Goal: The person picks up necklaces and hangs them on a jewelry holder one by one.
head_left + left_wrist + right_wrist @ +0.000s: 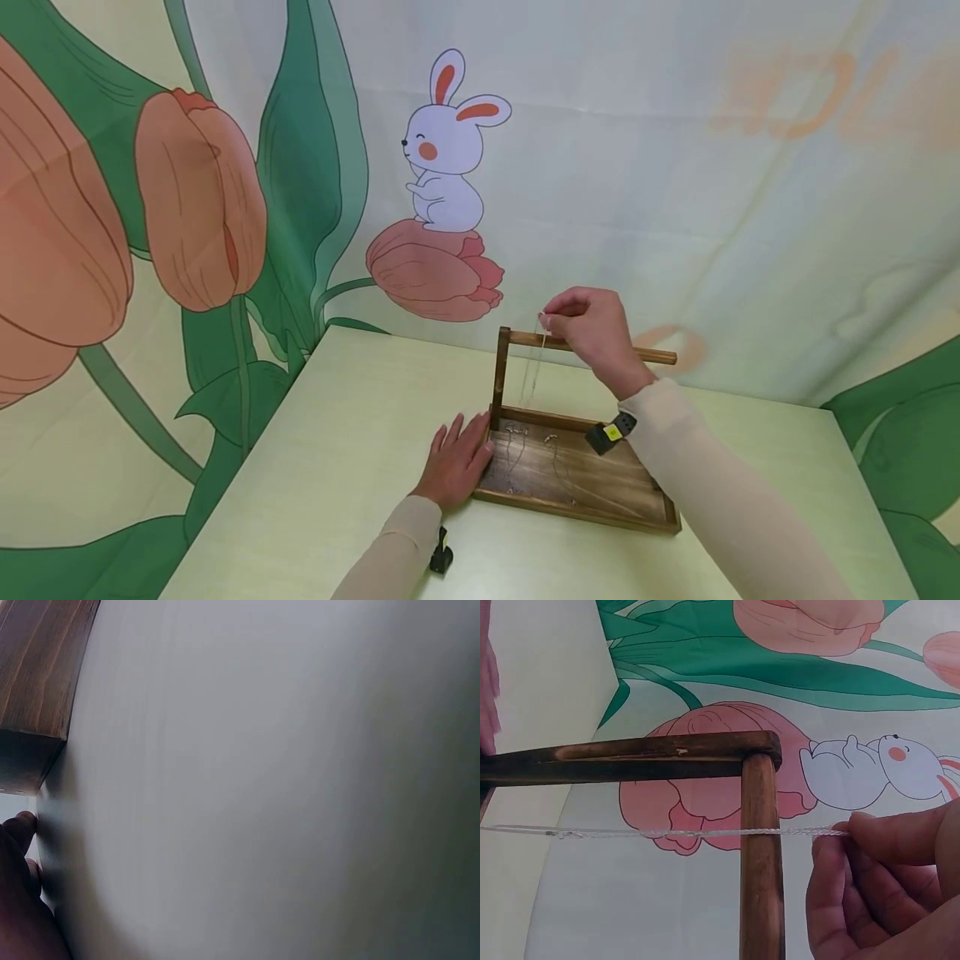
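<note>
Necklace chain (682, 833): thin, silvery, looks braided or finely linked. Dangling as two close strands from the right hand (596, 333), above the wooden tray (577, 512). The right wrist view has it crossing in front of the crossbar (654, 356); can't tell if it brushes the wood.

Chain feel: my guess is super light and totally limp, so it'd swing and drape with zero push in it. Probably a bit slick, and fine enough to kink, knot or even snap if yanked.

Chain grab spot: I'd pinch it right at the top end, like the person's doing, so the rest hangs straight. Grabbing mid-strand would likely fold it over and invite tangles.

Right hand: thumb and fingers clamped together on the chain's top end, a bit above the crossbar.

Left hand (453, 462): fingers pretty straight, slightly apart, resting against the tray's left end. Not gripping anything that I can see.

Crossbar: brown wooden rod on an upright post (500, 375) at the left; its other end pokes out past the right hand.

Wooden tray: shallow, raised rim, with more thin chains (557, 463) lying loose inside. Too small to make out their ends.

Counter (360, 433): pale, tray sits flat on it.

Backdrop (600, 167): printed tulips (201, 200) and a white rabbit (450, 196).
</note>
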Available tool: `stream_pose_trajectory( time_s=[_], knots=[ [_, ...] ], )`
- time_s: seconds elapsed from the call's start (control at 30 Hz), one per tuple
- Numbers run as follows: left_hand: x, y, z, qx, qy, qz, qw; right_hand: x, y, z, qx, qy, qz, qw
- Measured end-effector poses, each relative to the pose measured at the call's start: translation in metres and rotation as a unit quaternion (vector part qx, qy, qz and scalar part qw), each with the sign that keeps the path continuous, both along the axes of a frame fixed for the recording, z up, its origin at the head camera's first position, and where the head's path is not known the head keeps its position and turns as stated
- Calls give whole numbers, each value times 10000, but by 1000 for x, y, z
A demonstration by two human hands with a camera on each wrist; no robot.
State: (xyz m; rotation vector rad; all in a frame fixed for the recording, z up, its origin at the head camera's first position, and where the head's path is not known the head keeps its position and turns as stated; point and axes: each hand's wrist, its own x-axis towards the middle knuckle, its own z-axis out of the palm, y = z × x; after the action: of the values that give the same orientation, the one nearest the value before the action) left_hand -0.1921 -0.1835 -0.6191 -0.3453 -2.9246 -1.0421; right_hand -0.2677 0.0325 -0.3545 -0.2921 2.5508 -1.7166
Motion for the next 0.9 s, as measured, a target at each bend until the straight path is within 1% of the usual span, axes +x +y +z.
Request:
stream_pose_trajectory(
  time_s=[0.13,0.3,0.6,0.9],
  knots=[
    [0,0,-2,-31,-8,10,10000,-1,-1,-2,450,187,-81,9988],
    [0,0,-1,-81,-20,6,10000,0,-2,-5,778,356,-92,9963],
    [1,0,3,-58,-57,-17,10000,1,-1,-8,1091,546,-63,9925],
    [0,0,-1,-67,-31,14,10000,3,1,-11,1277,860,40,9881]
  ],
)
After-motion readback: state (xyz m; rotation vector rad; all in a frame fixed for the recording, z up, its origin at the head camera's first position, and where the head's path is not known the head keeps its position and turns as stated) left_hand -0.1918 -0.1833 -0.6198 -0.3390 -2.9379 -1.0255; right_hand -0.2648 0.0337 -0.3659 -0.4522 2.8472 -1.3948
